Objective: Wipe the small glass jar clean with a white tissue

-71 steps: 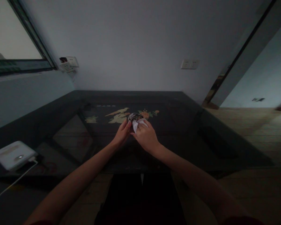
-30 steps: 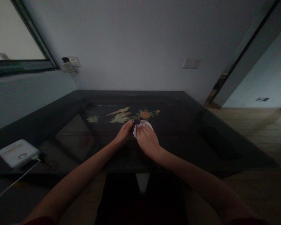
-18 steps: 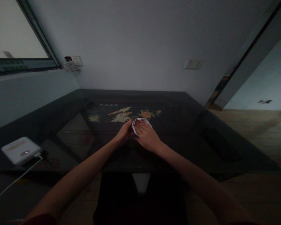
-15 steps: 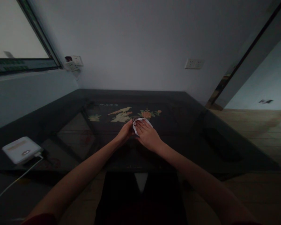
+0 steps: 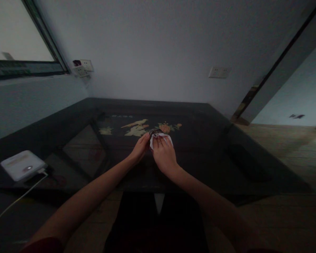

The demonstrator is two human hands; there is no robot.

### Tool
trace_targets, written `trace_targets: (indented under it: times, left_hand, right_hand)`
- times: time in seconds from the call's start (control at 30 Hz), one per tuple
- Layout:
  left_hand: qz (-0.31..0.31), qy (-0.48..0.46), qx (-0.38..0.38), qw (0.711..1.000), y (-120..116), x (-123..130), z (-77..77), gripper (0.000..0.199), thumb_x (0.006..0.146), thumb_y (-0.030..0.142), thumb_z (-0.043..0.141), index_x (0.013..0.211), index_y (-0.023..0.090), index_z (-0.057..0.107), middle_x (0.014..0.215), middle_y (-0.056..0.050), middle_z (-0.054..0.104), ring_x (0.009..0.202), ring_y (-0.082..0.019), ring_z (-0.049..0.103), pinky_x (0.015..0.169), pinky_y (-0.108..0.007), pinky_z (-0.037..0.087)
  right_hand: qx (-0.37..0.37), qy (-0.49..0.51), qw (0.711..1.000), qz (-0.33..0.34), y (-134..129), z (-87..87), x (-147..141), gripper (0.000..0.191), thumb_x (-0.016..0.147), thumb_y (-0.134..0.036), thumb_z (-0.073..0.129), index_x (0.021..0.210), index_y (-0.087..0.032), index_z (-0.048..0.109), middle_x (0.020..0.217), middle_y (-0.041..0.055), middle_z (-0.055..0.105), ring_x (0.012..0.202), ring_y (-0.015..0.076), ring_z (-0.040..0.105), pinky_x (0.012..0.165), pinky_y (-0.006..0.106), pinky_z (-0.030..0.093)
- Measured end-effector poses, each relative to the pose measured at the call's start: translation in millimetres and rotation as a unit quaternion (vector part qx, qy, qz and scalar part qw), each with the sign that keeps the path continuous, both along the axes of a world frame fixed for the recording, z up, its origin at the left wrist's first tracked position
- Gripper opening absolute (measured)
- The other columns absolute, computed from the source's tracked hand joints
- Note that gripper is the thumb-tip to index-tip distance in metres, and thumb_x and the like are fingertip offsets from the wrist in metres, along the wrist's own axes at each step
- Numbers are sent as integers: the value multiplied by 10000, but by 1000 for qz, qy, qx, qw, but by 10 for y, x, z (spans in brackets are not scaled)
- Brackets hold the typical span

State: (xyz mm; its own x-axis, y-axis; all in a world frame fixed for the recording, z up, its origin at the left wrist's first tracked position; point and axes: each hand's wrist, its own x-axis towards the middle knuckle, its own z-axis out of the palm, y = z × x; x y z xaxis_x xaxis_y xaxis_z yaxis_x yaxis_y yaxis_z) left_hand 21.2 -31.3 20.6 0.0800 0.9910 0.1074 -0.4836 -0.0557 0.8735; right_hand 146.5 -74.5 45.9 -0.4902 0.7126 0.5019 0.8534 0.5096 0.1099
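Over the middle of the dark table, both hands meet around a small dark, shiny object (image 5: 155, 131); its kind cannot be made out. My left hand (image 5: 140, 148) grips this object from the left side, fingers closed round it and partly hidden. A white cloth or tissue (image 5: 169, 138) lies against the object's near side. My right hand (image 5: 164, 154) presses that white cloth with its fingers laid together on top, so the cloth is pinched between hand and object. Most of the dark object is covered by the cloth and the fingers.
The glossy dark table (image 5: 195, 123) bears a bird and flower picture (image 5: 137, 128). A white box-shaped device (image 5: 22, 165) with a white cable (image 5: 21, 197) is at the left. A dark flat object (image 5: 249, 163) lies right. Behind is a wall with sockets (image 5: 219, 72).
My right hand has turned more upright and shifted slightly left on the cloth. More of the dark object now shows above the cloth. My left hand has barely moved.
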Motion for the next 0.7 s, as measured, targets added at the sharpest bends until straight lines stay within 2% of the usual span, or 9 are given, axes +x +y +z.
trace_targets:
  times: [0.2, 0.37, 0.5, 0.7]
  left_hand:
    - [-17, -12, -9, 1000, 15, -4, 9, 371, 784, 425, 664, 1050, 165, 662, 847, -32, 695, 658, -128, 592, 543, -205, 455]
    - [-19, -14, -19, 1000, -7, -4, 30, 361, 783, 421, 666, 1029, 157, 671, 846, -30, 695, 647, -116, 586, 528, -190, 445]
    - [-27, -21, -12, 999, -5, -7, 37, 364, 782, 407, 670, 1041, 152, 668, 907, -48, 701, 718, -134, 612, 584, -207, 484]
    - [-10, 0, 6, 1000, -19, 8, 42, 360, 752, 431, 700, 1000, 171, 671, 911, -33, 683, 785, -145, 613, 665, -229, 507]
  right_hand:
    - [17, 0, 999, 33, 74, -24, 54, 435, 911, -137, 459, 1316, 24, 475, 1323, 245, 541, 1244, 305, 499, 1115, 450, 306]
    - [37, -10, 997, 64, 108, 1, 125, 391, 920, -146, 448, 1281, -20, 529, 1244, 211, 609, 1185, 282, 549, 1106, 436, 334]
    - [35, -23, 995, 89, 90, 17, 185, 378, 937, -156, 425, 1275, -28, 537, 1237, 194, 625, 1236, 263, 517, 1144, 448, 272]
    - [24, -38, 998, 48, 6, 36, 168, 446, 910, -169, 480, 1314, 20, 472, 1305, 245, 559, 1261, 294, 490, 1134, 461, 274]
